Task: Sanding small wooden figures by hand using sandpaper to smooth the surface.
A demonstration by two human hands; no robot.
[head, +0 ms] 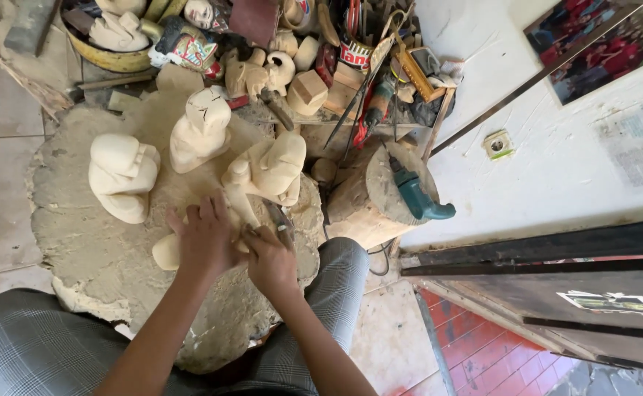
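Gripping from above, the left hand [205,238] lies with spread fingers pressed flat on a pale wood carving [171,249] lying on the round work slab [79,242]. Just beside it, the right hand [271,262] is curled around a thin carving tool [283,226] whose tip meets the same piece. Three more unfinished carvings stand behind the hands: one at left [121,174], one in the middle [202,130], one nearest the fingers [271,167]. One teal power drill [418,195] rests on a stump [369,202].

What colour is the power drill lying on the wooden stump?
Teal green with a dark handle and black cord: the power drill on the wooden stump, seen clearly in the head view.
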